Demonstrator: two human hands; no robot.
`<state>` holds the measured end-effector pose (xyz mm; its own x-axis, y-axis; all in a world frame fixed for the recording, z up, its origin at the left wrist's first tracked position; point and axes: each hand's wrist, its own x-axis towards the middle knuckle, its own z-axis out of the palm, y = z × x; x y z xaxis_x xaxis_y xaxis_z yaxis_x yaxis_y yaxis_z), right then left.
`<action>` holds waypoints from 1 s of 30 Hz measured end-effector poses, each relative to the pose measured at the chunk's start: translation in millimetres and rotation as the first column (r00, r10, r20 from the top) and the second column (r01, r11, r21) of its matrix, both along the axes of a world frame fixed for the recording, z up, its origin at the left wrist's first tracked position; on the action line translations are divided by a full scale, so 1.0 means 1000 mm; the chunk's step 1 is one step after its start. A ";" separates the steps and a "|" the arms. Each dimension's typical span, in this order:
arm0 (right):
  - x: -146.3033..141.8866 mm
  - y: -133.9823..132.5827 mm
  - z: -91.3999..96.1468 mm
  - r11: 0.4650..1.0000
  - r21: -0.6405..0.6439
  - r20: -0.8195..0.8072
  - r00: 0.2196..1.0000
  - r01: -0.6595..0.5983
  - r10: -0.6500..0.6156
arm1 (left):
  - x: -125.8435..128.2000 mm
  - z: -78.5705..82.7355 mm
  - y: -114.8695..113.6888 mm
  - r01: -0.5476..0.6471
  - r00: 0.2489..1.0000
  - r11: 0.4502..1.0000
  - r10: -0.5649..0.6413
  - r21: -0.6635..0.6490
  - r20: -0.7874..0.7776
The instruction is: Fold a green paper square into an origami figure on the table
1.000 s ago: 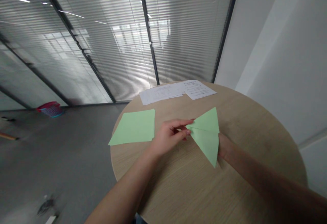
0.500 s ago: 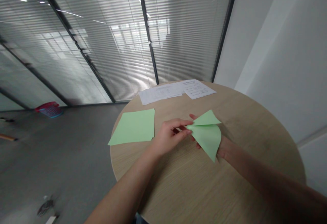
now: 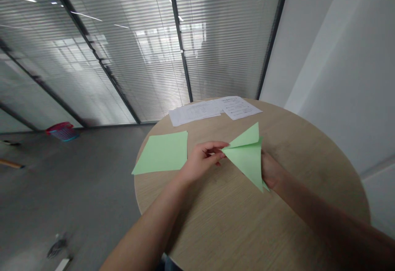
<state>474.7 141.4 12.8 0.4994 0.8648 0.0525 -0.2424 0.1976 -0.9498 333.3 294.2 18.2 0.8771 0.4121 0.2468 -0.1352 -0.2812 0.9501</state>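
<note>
A sheet of green paper folded into a pointed, winged shape (image 3: 245, 160) is held above the table, its tip facing left. My left hand (image 3: 203, 157) pinches that tip between thumb and fingers. At the paper's wide right end is my right hand (image 3: 271, 170); its fingers are hidden behind the paper, so their grip does not show. A crease runs from the tip toward the right, with one flap above it and a larger one below. To the left lies a flat stack of green paper (image 3: 163, 151).
The round wooden table (image 3: 234, 230) carries printed white sheets (image 3: 197, 112) near its far edge. A red and blue basket (image 3: 63, 131) stands on the floor at left. Glass panels with blinds (image 3: 222, 57) rise behind, and a white wall (image 3: 348, 77) is at right.
The folded paper has turned a little, its curved right edge now straighter and a rear flap visible. My right fingers, partly seen beneath it before, are now hidden. My left hand has shifted slightly left.
</note>
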 end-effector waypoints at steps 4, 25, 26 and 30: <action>0.009 0.003 -0.014 0.995 -0.011 0.115 0.989 0.098 -0.096 | 0.003 -0.003 0.002 -0.034 0.997 0.999 0.034 0.008 0.065; 0.004 0.005 -0.040 0.984 0.119 0.931 0.328 0.135 -0.158 | 0.030 -0.035 0.001 -0.135 0.968 0.727 -0.049 -0.674 -0.247; 0.004 0.005 -0.040 0.985 0.116 0.931 0.333 0.126 -0.152 | 0.030 -0.035 0.000 -0.127 0.969 0.726 -0.055 -0.676 -0.240; 0.003 0.005 -0.038 0.989 0.103 0.912 0.388 0.101 -0.135 | 0.029 -0.031 -0.001 -0.120 0.974 0.723 -0.047 -0.680 -0.222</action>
<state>477.6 146.0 -25.6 0.2330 0.7911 0.5656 0.7961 0.1789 -0.5781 362.0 293.5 -12.7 0.8522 0.4271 -0.3023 0.0847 0.4576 0.8851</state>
